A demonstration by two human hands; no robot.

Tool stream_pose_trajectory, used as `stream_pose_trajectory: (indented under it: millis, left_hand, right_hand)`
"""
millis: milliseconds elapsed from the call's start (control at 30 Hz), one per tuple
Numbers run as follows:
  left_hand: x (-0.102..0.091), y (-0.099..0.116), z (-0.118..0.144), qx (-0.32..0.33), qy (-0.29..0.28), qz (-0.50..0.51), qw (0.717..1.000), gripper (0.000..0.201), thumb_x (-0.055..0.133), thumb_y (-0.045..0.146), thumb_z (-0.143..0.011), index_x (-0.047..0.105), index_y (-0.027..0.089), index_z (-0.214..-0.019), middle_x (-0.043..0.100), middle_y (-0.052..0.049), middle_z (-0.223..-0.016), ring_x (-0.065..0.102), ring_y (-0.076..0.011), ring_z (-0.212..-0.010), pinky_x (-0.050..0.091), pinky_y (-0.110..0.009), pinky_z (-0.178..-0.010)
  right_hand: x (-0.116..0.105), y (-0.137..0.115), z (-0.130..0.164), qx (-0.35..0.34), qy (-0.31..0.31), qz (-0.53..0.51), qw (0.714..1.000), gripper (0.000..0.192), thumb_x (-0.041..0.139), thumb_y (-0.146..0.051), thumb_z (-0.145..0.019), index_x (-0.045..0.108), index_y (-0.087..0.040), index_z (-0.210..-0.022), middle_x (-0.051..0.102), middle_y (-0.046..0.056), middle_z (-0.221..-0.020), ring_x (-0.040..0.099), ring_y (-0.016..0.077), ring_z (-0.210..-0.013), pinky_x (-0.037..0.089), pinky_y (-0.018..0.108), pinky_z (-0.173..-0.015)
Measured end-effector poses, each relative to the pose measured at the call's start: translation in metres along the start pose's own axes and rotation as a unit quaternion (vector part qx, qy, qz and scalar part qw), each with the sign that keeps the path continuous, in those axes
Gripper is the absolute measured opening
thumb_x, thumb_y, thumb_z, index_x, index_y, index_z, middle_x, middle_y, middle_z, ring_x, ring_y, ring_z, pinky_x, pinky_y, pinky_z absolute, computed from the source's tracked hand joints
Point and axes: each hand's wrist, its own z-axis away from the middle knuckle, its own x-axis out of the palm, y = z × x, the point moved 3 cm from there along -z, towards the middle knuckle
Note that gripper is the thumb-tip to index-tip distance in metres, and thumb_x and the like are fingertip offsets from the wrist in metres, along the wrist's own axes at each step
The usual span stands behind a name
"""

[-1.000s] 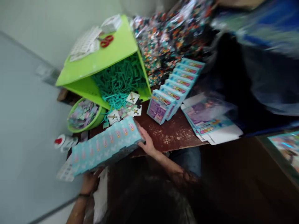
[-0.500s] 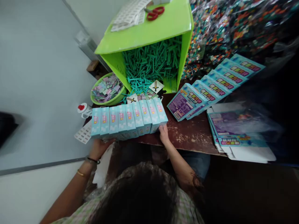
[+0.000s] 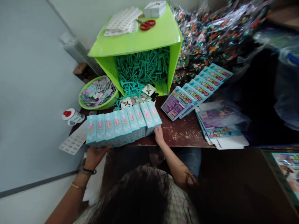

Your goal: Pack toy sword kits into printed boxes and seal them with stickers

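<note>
A row of several light blue boxes (image 3: 116, 126) stands side by side at the front edge of the table. My left hand (image 3: 94, 157) grips the row's left end from the near side, its thumb stretched along the lower front. At the opposite end, my right hand (image 3: 159, 134) holds the last box near its lower corner, fingertips hidden behind it. Right behind the row lie square cards with a pixel sword picture (image 3: 149, 90). A sheet of small stickers (image 3: 74, 138) lies to the left, partly under the row's end.
Behind stands a green bin (image 3: 140, 39) on its side, full of teal plastic pieces (image 3: 147, 63), with red scissors (image 3: 147, 25) on top. A green basket (image 3: 80, 104) of packets and a lidded mug (image 3: 72, 116) are left. Overlapping blue boxes (image 3: 179, 101) and flattened cartons (image 3: 217, 126) lie right.
The view has shifted, showing more of the right side. Both hands keep hold of the ends of the row, which looks a little more slanted.
</note>
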Motion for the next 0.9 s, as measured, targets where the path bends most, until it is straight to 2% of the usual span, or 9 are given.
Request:
stream_pose_trajectory:
  millis: [100,167,233,300,400,533,633,800,900]
  left_hand:
    - [0.012,0.01,0.005,0.078,0.007,-0.009,0.997,0.079,0.076,0.068,-0.068,0.067,0.014,-0.124,0.07,-0.022,-0.134,0.059,-0.0405,-0.137,0.048,-0.052,-0.117]
    - [0.023,0.013,0.008,0.121,0.027,-0.001,0.992,0.104,0.072,0.072,-0.073,0.046,0.008,-0.15,0.05,-0.026,-0.156,0.045,-0.0403,-0.15,0.041,-0.053,-0.123]
    - [0.038,0.007,0.009,0.141,0.029,0.01,0.99,0.114,0.065,0.077,-0.079,0.029,0.007,-0.16,0.039,-0.028,-0.164,0.036,-0.0408,-0.155,0.035,-0.056,-0.126]
    - [0.056,-0.003,0.008,0.149,0.005,0.016,0.989,0.113,0.061,0.079,-0.081,0.026,0.008,-0.162,0.037,-0.029,-0.164,0.034,-0.042,-0.156,0.031,-0.057,-0.128]
    - [0.079,-0.016,0.009,0.153,-0.026,0.021,0.988,0.111,0.066,0.076,-0.08,0.027,0.011,-0.162,0.038,-0.027,-0.164,0.033,-0.0425,-0.156,0.03,-0.056,-0.128]
    - [0.097,-0.021,0.017,0.155,-0.031,0.019,0.987,0.112,0.071,0.068,-0.081,0.024,0.009,-0.163,0.038,-0.029,-0.163,0.031,-0.0428,-0.157,0.029,-0.059,-0.128]
    - [0.1,-0.027,0.022,0.167,-0.037,0.014,0.985,0.116,0.075,0.067,-0.078,0.023,0.005,-0.162,0.035,-0.032,-0.164,0.028,-0.0433,-0.158,0.027,-0.061,-0.128]
    - [0.096,-0.058,0.025,0.155,-0.046,-0.007,0.987,0.126,0.079,0.074,-0.071,0.022,0.01,-0.163,0.03,-0.031,-0.167,0.024,-0.0439,-0.159,0.021,-0.065,-0.128]
    - [0.089,-0.075,0.02,0.155,-0.045,0.006,0.987,0.117,0.073,0.074,-0.078,0.026,0.009,-0.163,0.031,-0.029,-0.167,0.025,-0.0422,-0.159,0.022,-0.062,-0.129]
  right_hand:
    - [-0.036,-0.006,0.002,-0.009,0.132,0.043,0.99,0.076,0.042,-0.07,-0.096,0.048,-0.014,-0.148,0.057,0.021,-0.144,0.052,0.0321,-0.139,0.043,0.052,-0.117]
    - [-0.064,-0.014,0.011,-0.032,0.242,0.082,0.966,0.074,0.042,-0.061,-0.099,0.034,-0.017,-0.158,0.046,0.021,-0.155,0.048,0.0292,-0.144,0.04,0.052,-0.119]
    - [-0.086,-0.02,0.024,-0.046,0.306,0.121,0.943,0.072,0.044,-0.056,-0.1,0.031,-0.018,-0.16,0.045,0.022,-0.154,0.053,0.0279,-0.14,0.043,0.051,-0.118]
    - [-0.099,-0.023,0.035,-0.044,0.311,0.149,0.938,0.069,0.047,-0.055,-0.099,0.037,-0.018,-0.157,0.051,0.021,-0.149,0.058,0.0272,-0.135,0.045,0.051,-0.116]
    - [-0.111,-0.027,0.047,-0.041,0.307,0.183,0.933,0.063,0.05,-0.054,-0.097,0.051,-0.016,-0.147,0.059,0.02,-0.141,0.061,0.0269,-0.13,0.046,0.051,-0.115]
    - [-0.119,-0.034,0.055,-0.029,0.292,0.201,0.935,0.054,0.053,-0.053,-0.093,0.066,-0.014,-0.128,0.069,0.019,-0.128,0.068,0.0266,-0.119,0.051,0.049,-0.11]
    - [-0.119,-0.036,0.061,-0.015,0.271,0.208,0.94,0.05,0.054,-0.053,-0.09,0.073,-0.013,-0.113,0.075,0.018,-0.113,0.071,0.0271,-0.108,0.055,0.048,-0.103]
    - [-0.109,-0.033,0.074,-0.018,0.231,0.255,0.939,0.045,0.056,-0.054,-0.087,0.076,-0.015,-0.096,0.077,0.016,-0.098,0.073,0.0288,-0.097,0.057,0.049,-0.099]
    - [-0.106,-0.028,0.079,-0.031,0.215,0.259,0.941,0.043,0.06,-0.056,-0.084,0.076,-0.016,-0.092,0.077,0.016,-0.095,0.073,0.0308,-0.093,0.058,0.051,-0.096]
